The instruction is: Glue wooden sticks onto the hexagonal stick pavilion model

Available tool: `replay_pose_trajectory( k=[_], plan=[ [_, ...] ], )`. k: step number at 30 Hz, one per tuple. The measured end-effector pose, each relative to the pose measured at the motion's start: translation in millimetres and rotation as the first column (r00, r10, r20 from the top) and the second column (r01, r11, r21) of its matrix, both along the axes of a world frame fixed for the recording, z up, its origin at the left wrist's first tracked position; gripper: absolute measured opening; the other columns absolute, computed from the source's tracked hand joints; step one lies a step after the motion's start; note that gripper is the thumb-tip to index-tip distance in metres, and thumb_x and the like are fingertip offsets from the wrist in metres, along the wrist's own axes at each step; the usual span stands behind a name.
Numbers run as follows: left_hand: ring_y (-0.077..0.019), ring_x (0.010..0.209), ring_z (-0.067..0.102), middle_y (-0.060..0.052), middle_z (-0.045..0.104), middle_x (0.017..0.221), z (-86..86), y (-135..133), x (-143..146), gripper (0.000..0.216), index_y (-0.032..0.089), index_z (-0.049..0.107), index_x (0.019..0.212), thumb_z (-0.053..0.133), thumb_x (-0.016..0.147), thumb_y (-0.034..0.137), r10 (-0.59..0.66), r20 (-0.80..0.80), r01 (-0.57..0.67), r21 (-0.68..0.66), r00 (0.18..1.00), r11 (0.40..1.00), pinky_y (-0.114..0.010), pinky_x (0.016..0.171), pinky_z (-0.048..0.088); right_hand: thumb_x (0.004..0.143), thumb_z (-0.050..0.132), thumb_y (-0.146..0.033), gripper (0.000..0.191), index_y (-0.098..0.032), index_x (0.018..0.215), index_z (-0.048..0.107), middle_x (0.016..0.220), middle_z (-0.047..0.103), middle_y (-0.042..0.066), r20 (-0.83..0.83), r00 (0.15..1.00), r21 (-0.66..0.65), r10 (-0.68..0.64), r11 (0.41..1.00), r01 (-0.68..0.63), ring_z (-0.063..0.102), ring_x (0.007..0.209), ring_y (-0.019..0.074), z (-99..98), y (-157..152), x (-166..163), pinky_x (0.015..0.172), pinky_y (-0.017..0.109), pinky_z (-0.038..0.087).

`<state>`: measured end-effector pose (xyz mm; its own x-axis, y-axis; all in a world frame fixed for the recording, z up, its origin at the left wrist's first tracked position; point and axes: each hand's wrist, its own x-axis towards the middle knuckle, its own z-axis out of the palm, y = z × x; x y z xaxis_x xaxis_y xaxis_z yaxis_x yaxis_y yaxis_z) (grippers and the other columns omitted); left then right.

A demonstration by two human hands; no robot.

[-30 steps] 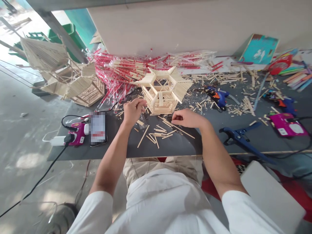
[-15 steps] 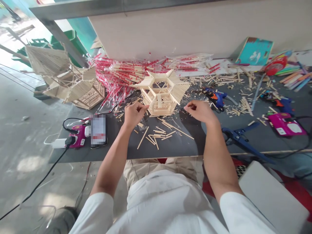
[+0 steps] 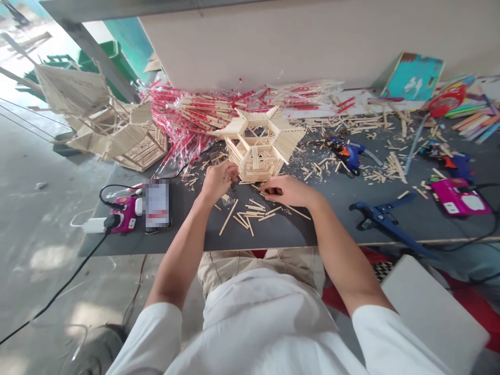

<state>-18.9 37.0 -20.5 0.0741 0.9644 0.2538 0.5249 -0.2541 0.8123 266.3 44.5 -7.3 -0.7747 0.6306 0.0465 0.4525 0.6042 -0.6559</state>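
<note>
Hands [image 3: 289, 190], two, near one stick model [image 3: 255, 156]

The curled right hand [image 3: 291, 190] covers part of the loose sticks [image 3: 254, 213] beneath it, so whether its grip has one cannot be told; nor can whether the left hand [image 3: 219, 182] touches the stick model [image 3: 255, 158], which itself hides some wrapped sticks [image 3: 201, 112] behind. The screen of the phone [image 3: 157, 204] is pixelated; the right edge crops the coloured sticks [image 3: 478, 126].

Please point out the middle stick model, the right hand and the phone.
Middle stick model [image 3: 255, 157], head view: its front sticks.
Right hand [image 3: 288, 189], head view: back of the hand.
Phone [image 3: 157, 205], head view: its screen.
</note>
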Motion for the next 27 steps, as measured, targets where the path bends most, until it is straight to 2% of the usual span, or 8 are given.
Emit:
replay_pose_trajectory(
  k=[4, 6, 8, 11, 14, 20, 24, 27],
  plan=[
    [-0.0163, 0.074, 0.076, 0.0, 0.081, 0.082, 5.2, -4, -1, 0.018, 0.022, 0.079, 0.092, 0.062, 0.089, 0.017, -0.025, -0.163, 0.032, 0.042, 0.986, 0.999, -0.026, 0.074, 0.055, 0.094, 0.073, -0.026, 0.031, -0.026, 0.125, 0.078, 0.093, 0.071, 0.002, 0.038, 0.999, -0.021, 0.008, 1.0, -0.007, 0.058, 0.077, 0.0156, 0.2, 2, 3, 0.073, 0.027, 0.041],
    [-0.0162, 0.076, 0.075, 0.001, 0.081, 0.084, 10.0, -8, 1, 0.008, 0.023, 0.079, 0.09, 0.071, 0.088, 0.024, -0.024, -0.252, 0.042, 0.066, 0.968, 0.997, -0.025, 0.074, 0.053, 0.093, 0.075, -0.027, 0.027, -0.024, 0.12, 0.079, 0.094, 0.072, 0.003, 0.05, 0.999, -0.021, 0.013, 1.0, -0.012, 0.06, 0.079, 0.0162, 2.6, 0, 2, 0.074, 0.028, 0.042],
    [-0.0154, 0.075, 0.073, 0.001, 0.081, 0.085, 13.9, -11, 4, 0.009, 0.023, 0.078, 0.091, 0.075, 0.089, 0.032, 0.004, -0.29, 0.024, 0.09, 0.957, 0.996, -0.025, 0.071, 0.05, 0.091, 0.078, -0.026, 0.023, -0.022, 0.113, 0.08, 0.091, 0.071, 0.003, 0.049, 0.999, -0.034, -0.011, 0.999, 0.013, 0.061, 0.079, 0.0163, 5.1, -1, 0, 0.074, 0.027, 0.042],
    [-0.0134, 0.068, 0.067, 0.001, 0.078, 0.078, 16.9, -15, 10, 0.023, 0.022, 0.075, 0.095, 0.072, 0.094, 0.044, 0.076, -0.307, -0.034, 0.14, 0.949, 0.99, -0.023, 0.067, 0.046, 0.089, 0.081, -0.024, 0.016, -0.021, 0.105, 0.08, 0.087, 0.071, 0.002, 0.048, 0.997, -0.06, -0.059, 0.996, 0.061, 0.062, 0.078, 0.0159, 8.1, -4, -3, 0.074, 0.027, 0.043],
    [-0.012, 0.062, 0.063, 0.002, 0.074, 0.07, 18.3, -17, 14, 0.029, 0.021, 0.073, 0.096, 0.069, 0.096, 0.05, 0.091, -0.322, -0.036, 0.171, 0.942, 0.985, -0.023, 0.066, 0.044, 0.09, 0.077, -0.023, 0.009, -0.02, 0.099, 0.08, 0.084, 0.072, 0.001, 0.065, 0.994, -0.063, -0.089, 0.994, 0.093, 0.062, 0.075, 0.0154, 10.5, -6, -5, 0.072, 0.027, 0.043],
    [-0.0115, 0.059, 0.06, 0.001, 0.068, 0.067, 22.8, -21, 14, 0.04, 0.02, 0.066, 0.079, 0.061, 0.1, 0.053, 0.109, -0.336, -0.047, 0.189, 0.936, 0.981, -0.024, 0.062, 0.04, 0.09, 0.07, -0.023, 0.007, -0.019, 0.086, 0.073, 0.075, 0.069, 0.001, 0.127, 0.985, 0.007, -0.12, 0.993, 0.12, 0.057, 0.066, 0.0146, 12.9, -12, -12, 0.065, 0.027, 0.038],
    [-0.0126, 0.059, 0.059, 0.0, 0.067, 0.066, 24.5, -22, 13, 0.04, 0.02, 0.066, 0.076, 0.057, 0.101, 0.05, -0.018, -0.449, 0.089, 0.138, 0.893, 0.986, -0.026, 0.062, 0.039, 0.086, 0.066, -0.015, 0.007, -0.019, 0.083, 0.069, 0.08, 0.069, 0.002, 0.168, 0.978, 0.075, -0.124, 0.991, 0.113, 0.058, 0.072, 0.0159, 9.4, -14, -15, 0.066, 0.027, 0.037],
    [-0.015, 0.062, 0.063, -0.001, 0.069, 0.068, 24.9, -24, 17, 0.037, 0.02, 0.069, 0.079, 0.058, 0.101, 0.047, -0.136, -0.558, 0.213, 0.074, 0.818, 0.974, -0.028, 0.062, 0.037, 0.091, 0.068, -0.02, 0.003, -0.02, 0.088, 0.07, 0.086, 0.072, 0.003, 0.169, 0.976, 0.079, -0.134, 0.989, 0.122, 0.061, 0.076, 0.0168, 7.7, -13, -12, 0.069, 0.027, 0.038]
  ],
)
